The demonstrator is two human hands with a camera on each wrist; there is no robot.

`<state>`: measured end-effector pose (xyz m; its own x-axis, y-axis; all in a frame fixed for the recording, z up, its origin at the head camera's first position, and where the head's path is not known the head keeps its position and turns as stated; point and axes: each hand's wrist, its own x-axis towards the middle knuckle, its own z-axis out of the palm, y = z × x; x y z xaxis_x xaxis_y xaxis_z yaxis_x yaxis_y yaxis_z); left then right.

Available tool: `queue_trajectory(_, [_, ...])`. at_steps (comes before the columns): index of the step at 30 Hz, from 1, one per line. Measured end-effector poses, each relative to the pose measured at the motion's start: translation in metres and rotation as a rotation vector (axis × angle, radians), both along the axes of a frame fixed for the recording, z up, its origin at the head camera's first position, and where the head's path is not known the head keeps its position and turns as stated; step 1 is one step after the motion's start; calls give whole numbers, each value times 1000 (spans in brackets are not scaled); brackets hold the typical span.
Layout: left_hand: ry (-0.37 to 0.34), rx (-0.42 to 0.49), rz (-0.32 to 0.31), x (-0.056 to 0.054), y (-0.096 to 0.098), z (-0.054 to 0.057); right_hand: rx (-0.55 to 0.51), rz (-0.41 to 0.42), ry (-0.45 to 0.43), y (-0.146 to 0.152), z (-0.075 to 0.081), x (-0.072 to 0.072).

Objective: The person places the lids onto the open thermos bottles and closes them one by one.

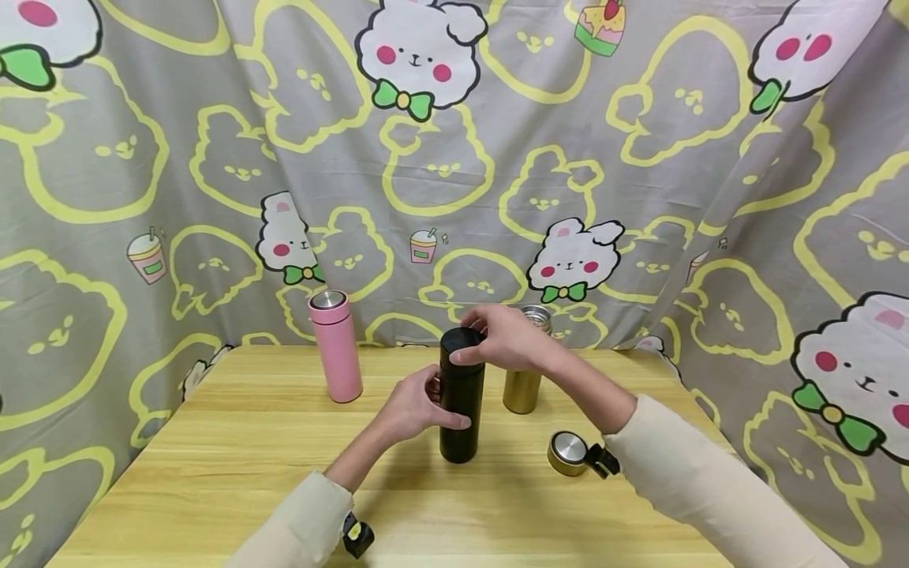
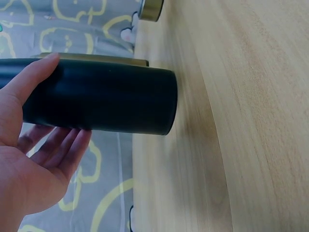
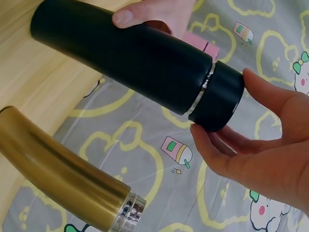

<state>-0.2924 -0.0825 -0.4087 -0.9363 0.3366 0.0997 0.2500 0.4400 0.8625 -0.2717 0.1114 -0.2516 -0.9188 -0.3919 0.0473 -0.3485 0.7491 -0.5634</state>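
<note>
A black thermos point(image 1: 460, 410) stands upright near the middle of the table, its body gripped by my left hand point(image 1: 415, 406). In the left wrist view the thumb lies over the near side of the thermos point(image 2: 116, 99) and the fingers curl beneath. My right hand point(image 1: 507, 338) pinches the black lid point(image 3: 217, 96) at the top between thumb and fingers. A thin silver ring shows in the gap between lid and body in the right wrist view. Just behind stands a gold thermos point(image 3: 63, 174) without its lid, its silver threaded neck bare.
A pink thermos point(image 1: 337, 347) with its lid on stands at the back left. The gold lid point(image 1: 568, 451) lies on the wooden table point(image 1: 213, 473) at the right, under my right forearm. A patterned curtain point(image 1: 454, 181) hangs behind the table.
</note>
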Motion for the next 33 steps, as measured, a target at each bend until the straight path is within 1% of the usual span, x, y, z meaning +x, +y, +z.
queue_trajectory(5, [4, -8, 0, 0, 0, 0, 34, -63, 55, -3, -5, 0])
queue_trajectory(8, [8, -11, -2, 0, -1, 0, 48, -75, 75, -4, -6, 1])
queue_trajectory(11, [7, -9, -3, -1, -1, 1, 55, -73, 71, -4, -6, 2])
queue_trajectory(15, [0, -3, -4, -1, -2, 1, 54, -41, 28, -3, -3, 0])
queue_trajectory(20, [-5, 1, -4, -1, -1, 1, 9, 53, -57, 0, 3, -2])
queue_trajectory(22, [-5, -2, -2, 0, -1, 1, 4, 78, -76, 1, 4, -2])
queue_trajectory(24, [-4, -4, -1, 0, -1, 1, 10, 86, -81, 2, 5, -3])
queue_trajectory(28, [-4, -6, 0, 0, 0, 1, 13, 60, -72, 1, 3, -3])
queue_trajectory(33, [-6, -3, -1, 1, 0, 2, 18, 9, -18, 0, -1, -3])
